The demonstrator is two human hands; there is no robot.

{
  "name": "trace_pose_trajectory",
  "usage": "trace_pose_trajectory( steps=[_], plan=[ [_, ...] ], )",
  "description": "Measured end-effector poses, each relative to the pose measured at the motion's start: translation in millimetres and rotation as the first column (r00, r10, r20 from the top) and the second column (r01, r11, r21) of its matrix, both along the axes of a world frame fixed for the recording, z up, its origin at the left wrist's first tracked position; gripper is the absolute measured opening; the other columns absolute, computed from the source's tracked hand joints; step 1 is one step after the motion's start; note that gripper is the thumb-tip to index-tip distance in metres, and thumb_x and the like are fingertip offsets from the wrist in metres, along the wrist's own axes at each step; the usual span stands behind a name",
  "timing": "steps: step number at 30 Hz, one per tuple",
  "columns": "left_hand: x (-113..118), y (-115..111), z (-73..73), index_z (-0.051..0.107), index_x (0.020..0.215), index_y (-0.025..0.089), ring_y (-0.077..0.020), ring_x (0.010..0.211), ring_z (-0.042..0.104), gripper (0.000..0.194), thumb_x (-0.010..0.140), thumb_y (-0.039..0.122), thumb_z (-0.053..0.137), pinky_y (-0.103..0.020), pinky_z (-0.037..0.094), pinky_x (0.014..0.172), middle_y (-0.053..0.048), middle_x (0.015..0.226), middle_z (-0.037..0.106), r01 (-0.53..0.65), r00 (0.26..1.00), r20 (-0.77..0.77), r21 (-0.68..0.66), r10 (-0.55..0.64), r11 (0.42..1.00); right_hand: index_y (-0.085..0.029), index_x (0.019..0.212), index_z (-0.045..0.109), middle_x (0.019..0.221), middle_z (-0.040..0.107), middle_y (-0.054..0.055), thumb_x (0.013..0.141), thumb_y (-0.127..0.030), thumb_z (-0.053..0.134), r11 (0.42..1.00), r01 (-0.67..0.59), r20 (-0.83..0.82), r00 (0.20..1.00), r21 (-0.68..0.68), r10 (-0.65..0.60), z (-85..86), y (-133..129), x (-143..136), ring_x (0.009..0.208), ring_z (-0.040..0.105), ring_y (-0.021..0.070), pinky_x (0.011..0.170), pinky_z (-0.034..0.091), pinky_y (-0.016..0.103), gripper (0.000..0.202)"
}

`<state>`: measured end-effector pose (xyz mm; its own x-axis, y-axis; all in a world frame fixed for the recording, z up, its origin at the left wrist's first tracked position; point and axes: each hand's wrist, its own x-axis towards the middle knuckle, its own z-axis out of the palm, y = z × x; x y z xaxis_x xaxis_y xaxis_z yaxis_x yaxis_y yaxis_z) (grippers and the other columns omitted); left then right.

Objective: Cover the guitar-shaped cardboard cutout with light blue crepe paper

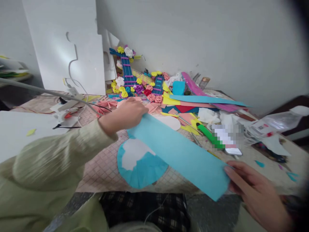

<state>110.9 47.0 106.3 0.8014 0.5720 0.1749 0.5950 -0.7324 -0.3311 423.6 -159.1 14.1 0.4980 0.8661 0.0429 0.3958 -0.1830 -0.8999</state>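
A long strip of light blue paper (178,151) stretches slantwise between my hands, above the table. My left hand (129,114) grips its far end, the fingers closed with their tips partly hidden. At the near right end, my right hand (253,187) pinches the strip between thumb and fingers. Below the strip lies a rounded white piece (135,153) partly covered with blue paper (145,170); the strip hides part of its upper right side. Neither hand touches that piece.
Paper flowers (138,88) and dark blue fretted strips (127,69) stand against the wall. Coloured paper strips (205,100), a green-handled tool (210,135), a phone (233,150) and plastic bags (277,124) lie to the right. A power strip (65,106) with cables is at left.
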Motion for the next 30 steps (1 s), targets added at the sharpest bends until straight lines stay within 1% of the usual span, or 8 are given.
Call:
trace_pose_trajectory(
  steps=[3,7,11,15,19,22,25,30],
  plan=[
    [10,39,2.5,0.063,0.083,0.013,-0.0243,0.085,0.058,0.027,0.076,0.004,0.039,-0.040,0.035,0.079,-0.011,0.079,0.065,0.054,0.991,-0.130,0.118,-0.038,0.992,-0.019,0.083,0.059,0.053,0.057,-0.001,0.064,-0.049,0.069,0.998,-0.040,-0.236,0.971,-0.053,0.026,-11.8,18,-40,0.044,0.051,0.0130,0.040,0.042,0.023,0.037],
    [3,81,-12.8,0.066,0.070,0.017,-0.0241,0.089,0.057,0.027,0.072,0.003,0.043,-0.045,0.028,0.091,-0.008,0.072,0.067,0.101,0.965,-0.251,0.115,-0.070,0.988,-0.017,0.078,0.055,0.050,0.054,-0.003,0.071,-0.049,0.062,0.975,-0.220,-0.330,0.922,-0.022,0.201,-34.5,35,-95,0.039,0.047,0.0110,0.039,0.037,0.022,0.033],
    [-9,106,-36.8,0.064,0.062,0.019,-0.0203,0.084,0.057,0.025,0.070,0.003,0.046,-0.044,0.026,0.096,-0.004,0.067,0.066,0.121,0.951,-0.291,0.057,-0.100,0.991,-0.018,0.075,0.055,0.055,0.061,0.002,0.079,-0.046,0.051,0.977,-0.212,-0.108,0.972,-0.004,0.210,-50.2,42,-131,0.046,0.055,0.0150,0.045,0.042,0.025,0.028],
    [-12,117,-55.6,0.066,0.091,0.020,-0.0215,0.103,0.053,0.035,0.078,0.001,0.039,-0.045,0.022,0.100,-0.007,0.100,0.067,0.112,0.974,-0.200,0.039,-0.102,0.993,-0.019,0.070,0.057,0.054,0.062,0.003,0.081,-0.041,0.049,0.982,-0.178,0.060,0.982,-0.056,0.181,-56.2,51,-143,0.052,0.059,0.0183,0.053,0.041,0.027,0.026],
    [-9,97,-70.1,0.055,0.117,0.015,-0.0275,0.112,0.048,0.039,0.085,0.006,0.035,-0.051,0.024,0.097,-0.014,0.124,0.054,0.025,0.998,-0.058,0.027,-0.023,0.999,-0.019,0.065,0.056,0.052,0.061,0.003,0.081,-0.037,0.049,0.978,-0.185,0.159,0.967,-0.099,0.199,-57.5,59,-143,0.051,0.057,0.0181,0.053,0.038,0.027,0.025],
    [-7,56,-82.3,0.053,0.119,0.014,-0.0270,0.112,0.049,0.035,0.091,0.028,0.038,-0.045,0.032,0.095,-0.014,0.125,0.054,0.012,1.000,-0.010,-0.045,-0.013,0.999,-0.019,0.062,0.055,0.050,0.059,0.001,0.081,-0.036,0.049,0.971,-0.205,0.204,0.952,-0.123,0.227,-57.6,61,-144,0.048,0.055,0.0165,0.051,0.036,0.026,0.026],
    [-9,7,-96.4,0.045,0.128,0.018,-0.0249,0.119,0.045,0.049,0.092,0.047,0.030,-0.039,0.034,0.096,-0.010,0.133,0.048,0.031,0.999,0.016,-0.128,-0.029,0.991,-0.019,0.059,0.054,0.049,0.058,0.000,0.082,-0.036,0.049,0.968,-0.214,0.241,0.940,-0.131,0.240,-56.4,60,-145,0.046,0.053,0.0147,0.050,0.034,0.025,0.029],
    [-21,-31,-120.7,0.031,0.139,0.017,-0.0270,0.133,0.029,0.066,0.087,0.059,0.029,-0.044,0.019,0.108,-0.011,0.146,0.031,0.010,0.996,0.091,-0.364,0.025,0.931,-0.019,0.054,0.051,0.049,0.057,0.000,0.082,-0.039,0.050,0.968,-0.221,0.308,0.918,-0.122,0.248,-52.8,59,-145,0.045,0.051,0.0130,0.049,0.033,0.024,0.034]
  ],
)
